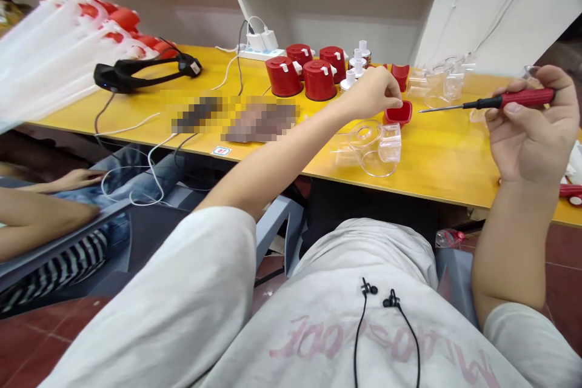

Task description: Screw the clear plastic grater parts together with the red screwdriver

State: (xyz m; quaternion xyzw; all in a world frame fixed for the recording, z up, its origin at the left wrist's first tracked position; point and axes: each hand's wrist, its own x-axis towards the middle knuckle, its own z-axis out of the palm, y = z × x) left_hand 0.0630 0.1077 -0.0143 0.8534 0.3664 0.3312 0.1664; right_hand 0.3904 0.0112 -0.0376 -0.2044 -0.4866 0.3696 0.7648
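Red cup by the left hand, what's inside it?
Red inner wall shows in the small red cup on the yellow table. The left hand is over its far edge, so the part under those fingers is hidden.

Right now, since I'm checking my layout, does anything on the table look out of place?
One clear plastic piece lies on its side near the table's front edge, apart from the other clear pieces beyond your left hand.

Place: small assembly workshop
Signs: yellow workbench (448, 160), white wall shelves (330, 9), red plastic cups (284, 76), clear plastic housings (368, 148)
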